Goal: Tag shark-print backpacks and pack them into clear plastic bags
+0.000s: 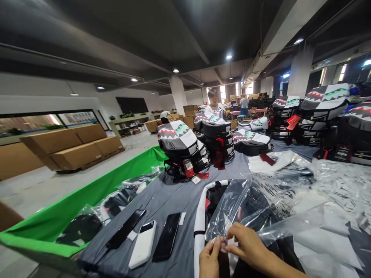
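Observation:
My left hand [209, 258] and my right hand [246, 243] meet at the bottom of the view, both pinching the edge of a clear plastic bag [246, 200]. The bag lies over a black backpack with white trim [201, 220] on the grey table [171, 197]. The fingers of both hands are closed on the plastic film.
Two dark phones [126, 228] [167, 236] and a white power bank [143, 244] lie left of my hands. Stacks of shark-mouth backpacks [181, 148] stand further back. A green bin [87, 200] with bagged backpacks runs along the left. More plastic bags [333, 185] lie right. Other people [213, 102] work behind.

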The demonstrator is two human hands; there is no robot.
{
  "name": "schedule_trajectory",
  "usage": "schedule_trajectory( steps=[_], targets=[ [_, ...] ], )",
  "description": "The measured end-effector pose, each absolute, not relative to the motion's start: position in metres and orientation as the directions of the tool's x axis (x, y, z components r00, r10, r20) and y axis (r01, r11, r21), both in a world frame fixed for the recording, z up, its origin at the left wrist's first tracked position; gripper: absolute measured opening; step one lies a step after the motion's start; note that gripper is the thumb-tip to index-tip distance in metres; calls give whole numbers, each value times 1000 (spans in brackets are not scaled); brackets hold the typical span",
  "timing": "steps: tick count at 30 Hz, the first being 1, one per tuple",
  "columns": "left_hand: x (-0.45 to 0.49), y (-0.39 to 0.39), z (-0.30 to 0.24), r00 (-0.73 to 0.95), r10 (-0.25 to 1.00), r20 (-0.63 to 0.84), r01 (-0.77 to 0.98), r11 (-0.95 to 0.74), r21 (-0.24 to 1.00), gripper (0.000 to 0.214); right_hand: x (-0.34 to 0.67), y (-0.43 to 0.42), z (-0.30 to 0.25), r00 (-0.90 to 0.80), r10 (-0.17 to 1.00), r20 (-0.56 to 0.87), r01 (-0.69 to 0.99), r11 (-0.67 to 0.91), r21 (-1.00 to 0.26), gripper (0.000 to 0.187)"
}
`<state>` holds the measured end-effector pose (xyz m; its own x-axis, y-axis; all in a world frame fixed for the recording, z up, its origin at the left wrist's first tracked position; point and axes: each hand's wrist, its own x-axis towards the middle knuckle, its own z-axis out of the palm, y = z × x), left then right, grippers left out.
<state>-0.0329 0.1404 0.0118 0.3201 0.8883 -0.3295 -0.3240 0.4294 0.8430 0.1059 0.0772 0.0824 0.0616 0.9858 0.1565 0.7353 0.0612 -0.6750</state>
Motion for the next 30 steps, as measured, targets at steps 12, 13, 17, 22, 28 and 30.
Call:
schedule_trajectory(
  steps=[12, 13, 17, 22, 28, 30],
  targets=[
    [-35, 140, 58, 377, 872, 314, 277, -429, 860, 53, 137, 88, 87, 428, 875, 226, 396, 43, -917, 40],
    [-33, 141, 63, 386, 822, 419, 339, -548, 765, 41, 138, 89, 91, 431, 868, 246, 418, 49, -907, 39],
    [-12, 156, 83, 513, 648, 562, 474, -760, 444, 35, 134, 87, 105, 243, 888, 390, 723, 102, -683, 27],
    [-2, 188, 99, 448, 624, 640, 489, -771, 409, 30, 178, 65, 108, 210, 865, 457, 974, -144, -175, 21],
    [-4, 178, 84, 522, 484, 702, 469, -851, 239, 38, 254, 7, 95, 547, 762, 347, 836, -474, -276, 33],
    [-4, 176, 74, 577, 458, 676, 465, -865, 190, 35, 261, -15, 79, 589, 770, 246, 785, -472, -402, 39]
  ],
)
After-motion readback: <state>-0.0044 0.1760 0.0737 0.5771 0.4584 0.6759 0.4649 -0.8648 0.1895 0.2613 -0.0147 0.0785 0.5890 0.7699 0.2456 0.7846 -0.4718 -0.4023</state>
